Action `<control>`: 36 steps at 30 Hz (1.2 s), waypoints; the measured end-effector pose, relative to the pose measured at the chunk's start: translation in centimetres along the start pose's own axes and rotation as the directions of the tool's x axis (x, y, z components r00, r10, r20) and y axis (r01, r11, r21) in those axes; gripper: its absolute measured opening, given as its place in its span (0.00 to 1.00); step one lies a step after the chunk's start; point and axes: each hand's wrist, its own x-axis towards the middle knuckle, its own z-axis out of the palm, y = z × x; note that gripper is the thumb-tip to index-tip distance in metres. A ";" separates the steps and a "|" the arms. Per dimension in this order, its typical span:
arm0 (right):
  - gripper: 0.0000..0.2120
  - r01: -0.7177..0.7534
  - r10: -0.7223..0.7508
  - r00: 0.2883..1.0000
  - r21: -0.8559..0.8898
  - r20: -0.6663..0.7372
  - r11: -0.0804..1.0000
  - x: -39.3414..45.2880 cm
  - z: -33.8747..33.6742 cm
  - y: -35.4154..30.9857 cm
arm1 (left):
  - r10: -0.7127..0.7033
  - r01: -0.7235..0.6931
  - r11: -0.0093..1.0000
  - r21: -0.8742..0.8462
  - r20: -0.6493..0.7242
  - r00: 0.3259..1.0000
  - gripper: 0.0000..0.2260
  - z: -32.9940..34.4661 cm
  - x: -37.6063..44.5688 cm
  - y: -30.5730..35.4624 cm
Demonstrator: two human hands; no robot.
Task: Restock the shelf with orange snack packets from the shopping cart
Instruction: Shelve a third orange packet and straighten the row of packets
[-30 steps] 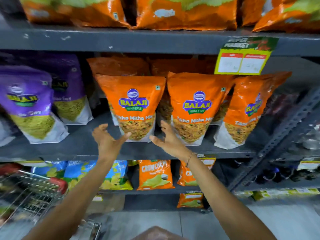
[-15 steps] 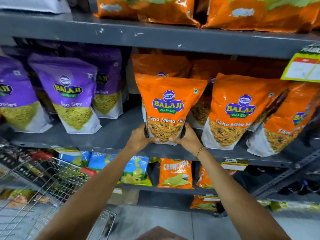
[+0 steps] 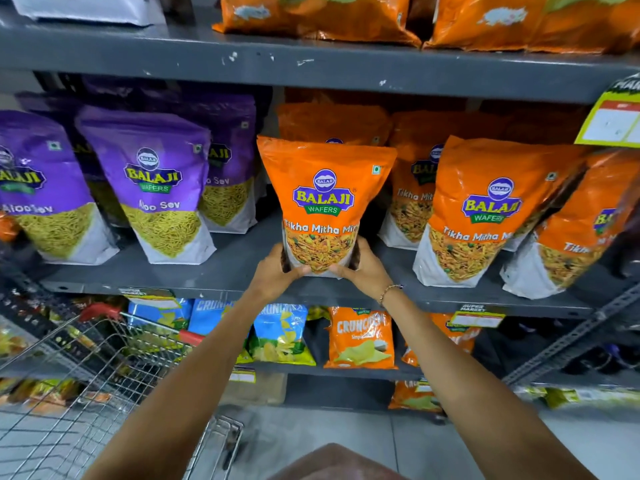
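Note:
An orange snack packet (image 3: 323,188) stands upright on the grey middle shelf (image 3: 235,268), near its front edge. My left hand (image 3: 275,273) grips its lower left corner and my right hand (image 3: 363,268) grips its lower right corner. More orange packets (image 3: 485,209) stand to its right and behind it. The wire shopping cart (image 3: 104,362) with a red handle is at the lower left; its contents are blurred.
Purple snack packets (image 3: 152,181) fill the shelf's left half. The upper shelf (image 3: 311,69) carries more orange bags. Blue and orange crisp bags (image 3: 360,337) sit on the lower shelf. A yellow price tag (image 3: 613,123) hangs at the right. Grey floor lies below.
My two hands went from open in front of the shelf to gripping the orange packet's base. The view has shifted left, bringing the purple packets and the cart further in.

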 end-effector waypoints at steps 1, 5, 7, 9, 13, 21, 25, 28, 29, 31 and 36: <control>0.40 -0.004 0.004 1.000 0.008 -0.018 1.000 -0.7 0.0 0.3 | -0.006 0.005 1.000 -0.014 -0.047 0.999 0.28 0.6 -0.5 -0.2; 0.19 -0.008 -0.018 0.980 -0.128 -0.197 0.992 -4.6 -2.4 2.1 | -0.072 0.019 0.994 -0.108 -0.512 0.856 0.12 4.4 -3.4 0.2; 0.15 -0.028 -0.034 0.961 -0.220 -0.274 0.975 -6.9 -5.4 3.3 | -0.082 -0.019 0.980 -0.200 -0.487 0.869 0.11 6.7 -4.7 2.0; 0.27 -0.121 0.004 0.921 -0.277 -0.390 0.953 -8.4 -9.1 4.5 | 0.042 -0.100 0.980 -0.169 -0.320 0.947 0.08 9.1 -4.9 4.2; 0.18 -0.265 0.147 0.841 -0.160 -0.520 0.951 -9.0 -15.5 5.6 | 0.212 -0.211 0.977 -0.019 0.059 0.976 0.14 14.5 -2.4 8.7; 0.29 -0.196 0.183 0.953 -0.033 -0.241 0.980 -6.6 -20.7 6.8 | 0.029 -0.053 0.996 0.074 0.286 0.958 0.36 20.6 1.6 13.1; 0.30 -0.177 0.183 0.958 0.046 -0.222 0.983 -6.3 -19.8 6.5 | 0.074 -0.101 0.985 0.140 0.189 0.979 0.21 20.1 1.2 12.1; 0.30 -0.141 0.147 0.963 0.040 -0.227 0.989 -5.9 -18.4 6.9 | 0.070 -0.100 0.979 0.180 0.164 0.984 0.23 18.7 1.4 10.4; 0.30 -0.119 0.125 0.967 0.037 -0.224 0.992 -5.7 -17.8 6.9 | 0.056 -0.085 0.978 0.190 0.152 0.987 0.23 18.3 1.5 9.9; 0.29 -0.082 0.088 0.970 0.033 -0.229 0.996 -5.1 -17.0 6.7 | 0.057 -0.084 0.972 0.218 0.130 0.990 0.21 17.4 1.6 9.3; 0.30 -0.071 0.089 0.967 0.085 -0.237 0.994 -4.3 -16.1 6.3 | 0.043 -0.070 0.978 0.197 0.135 0.990 0.32 16.5 2.2 8.8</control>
